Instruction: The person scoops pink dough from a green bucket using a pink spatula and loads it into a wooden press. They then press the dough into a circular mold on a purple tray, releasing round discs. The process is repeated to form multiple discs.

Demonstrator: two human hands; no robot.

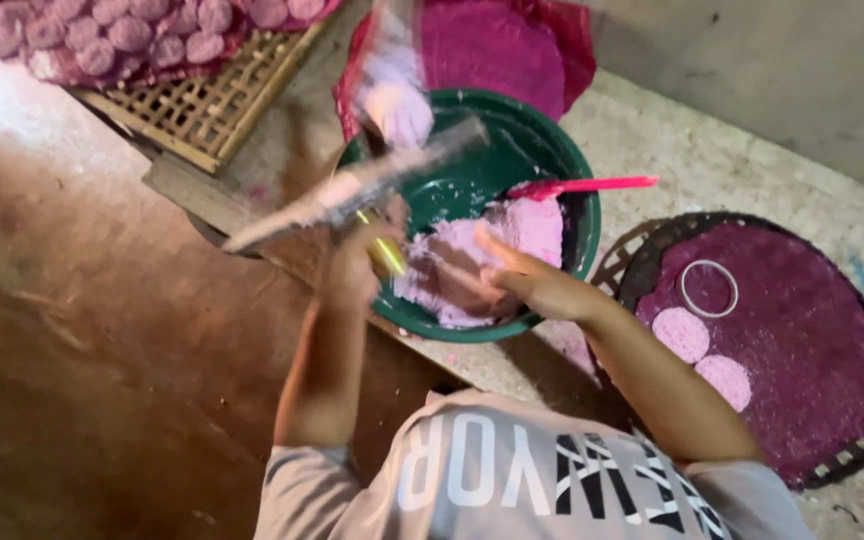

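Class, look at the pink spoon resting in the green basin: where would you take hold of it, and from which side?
Grip the pink spoon by its handle end, which juts past the green basin rim on the right. Come from that side: the other end lies in the pink dough.

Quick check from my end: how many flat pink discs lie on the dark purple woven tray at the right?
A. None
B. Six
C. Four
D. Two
D: two flat pink discs lie side by side on the dark purple woven tray, just below a thin white ring.
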